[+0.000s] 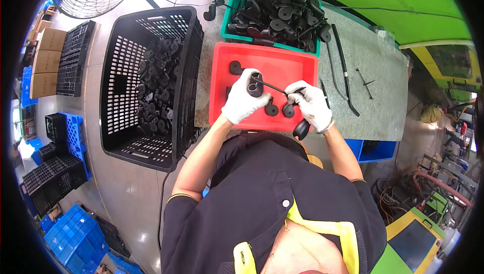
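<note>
My left hand (pixel 242 97), in a white glove, is closed round a black moulded plastic part (pixel 255 91) with a round opening, over the red tray (pixel 297 52). My right hand (pixel 312 105), gloved too, grips a thin dark tool (pixel 272 87) whose tip reaches the part in my left hand. A black rounded handle end (pixel 301 130) sticks out below my right palm; whether it belongs to that tool is hidden by the glove. Several similar black parts lie in the tray, one (pixel 235 67) at its upper left and another (pixel 271 107) between my hands.
Behind the tray, a green crate (pixel 227 24) is heaped with black parts. A tall black crate (pixel 187 72) at left holds many more. On the grey table (pixel 373 107) at right lie a dark bent bar (pixel 346 72) and thin rods (pixel 365 83). A blue bin (pixel 383 153) sits below the table edge.
</note>
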Motion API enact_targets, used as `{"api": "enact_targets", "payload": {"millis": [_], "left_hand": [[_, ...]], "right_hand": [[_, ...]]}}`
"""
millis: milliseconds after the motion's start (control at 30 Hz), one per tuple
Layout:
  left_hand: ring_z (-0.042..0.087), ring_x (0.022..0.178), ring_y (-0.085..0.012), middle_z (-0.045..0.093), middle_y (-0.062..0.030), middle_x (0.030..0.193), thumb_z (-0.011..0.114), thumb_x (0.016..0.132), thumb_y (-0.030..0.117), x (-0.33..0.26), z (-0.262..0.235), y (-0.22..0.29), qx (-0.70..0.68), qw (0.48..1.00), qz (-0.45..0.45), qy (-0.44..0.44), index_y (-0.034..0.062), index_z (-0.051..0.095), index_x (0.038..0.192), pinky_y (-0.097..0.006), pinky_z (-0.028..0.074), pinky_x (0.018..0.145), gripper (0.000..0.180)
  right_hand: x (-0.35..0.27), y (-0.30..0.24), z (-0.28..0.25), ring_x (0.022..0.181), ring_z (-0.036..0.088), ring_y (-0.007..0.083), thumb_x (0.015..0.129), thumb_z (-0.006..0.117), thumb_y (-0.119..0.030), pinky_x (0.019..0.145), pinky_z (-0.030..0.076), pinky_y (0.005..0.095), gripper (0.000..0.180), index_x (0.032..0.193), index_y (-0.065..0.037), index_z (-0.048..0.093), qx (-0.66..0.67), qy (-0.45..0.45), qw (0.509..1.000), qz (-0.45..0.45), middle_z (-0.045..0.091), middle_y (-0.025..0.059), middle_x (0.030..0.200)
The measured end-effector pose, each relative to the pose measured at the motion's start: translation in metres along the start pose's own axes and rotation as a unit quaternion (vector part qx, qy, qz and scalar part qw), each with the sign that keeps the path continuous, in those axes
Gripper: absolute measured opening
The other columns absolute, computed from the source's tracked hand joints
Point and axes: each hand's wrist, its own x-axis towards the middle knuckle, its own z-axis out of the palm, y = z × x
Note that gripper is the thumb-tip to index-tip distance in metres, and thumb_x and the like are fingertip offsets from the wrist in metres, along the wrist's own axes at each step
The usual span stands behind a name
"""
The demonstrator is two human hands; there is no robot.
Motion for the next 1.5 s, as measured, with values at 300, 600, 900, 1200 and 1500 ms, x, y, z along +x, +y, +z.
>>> {"api": "enact_targets", "payload": {"millis": [300,600,900,1200,1500], "left_hand": [[0.057,0.081,-0.0242,0.059,-0.0070,0.089,0.065,0.075,0.009,-0.009,-0.049,-0.043,0.198,0.974,-0.038,0.107,0.0076,0.057,0.099,-0.036,0.049,0.068,0.025],[0.048,0.119,-0.0369,0.050,-0.0169,0.127,0.059,0.084,0.021,-0.018,-0.005,-0.012,-0.660,0.732,-0.166,-0.008,0.0085,0.048,0.126,-0.054,0.047,0.091,0.045],[0.050,0.115,-0.0312,0.049,-0.0158,0.125,0.054,0.088,0.015,-0.017,0.024,0.010,-0.550,0.803,-0.227,0.045,0.0055,0.045,0.122,-0.050,0.047,0.092,0.036],[0.055,0.108,-0.0216,0.057,-0.0112,0.113,0.052,0.088,0.014,-0.018,0.033,0.014,-0.550,0.815,-0.173,-0.066,0.0003,0.050,0.119,-0.041,0.043,0.099,0.034],[0.057,0.103,-0.0176,0.055,-0.0104,0.112,0.052,0.089,0.011,-0.027,0.029,0.049,-0.536,0.811,-0.220,-0.077,-0.0046,0.045,0.125,-0.032,0.046,0.094,0.040]], "right_hand": [[-0.003,0.007,-0.013,0.075,0.060,0.0107,0.090,0.055,-0.004,0.071,0.050,0.0246,0.010,0.099,0.000,0.056,0.100,0.109,0.989,-0.018,0.064,0.0076,0.086],[-0.001,0.017,-0.023,0.084,0.060,0.0153,0.094,0.056,-0.017,0.081,0.049,0.0290,0.018,0.104,-0.003,0.052,0.355,0.148,0.915,-0.124,0.061,0.0115,0.100],[-0.012,-0.011,0.024,0.077,0.059,0.0099,0.094,0.052,-0.009,0.071,0.049,0.0236,0.016,0.108,-0.001,0.054,0.126,0.246,0.958,-0.076,0.063,0.0103,0.098],[-0.011,-0.015,0.036,0.070,0.056,0.0060,0.086,0.064,-0.009,0.059,0.044,0.0209,0.023,0.107,-0.002,0.057,0.054,0.188,0.980,0.043,0.061,0.0019,0.082],[-0.024,-0.023,0.026,0.074,0.055,0.0054,0.089,0.060,-0.013,0.064,0.043,0.0189,0.016,0.102,-0.004,0.060,0.133,0.200,0.967,0.086,0.062,0.0012,0.087]]}}
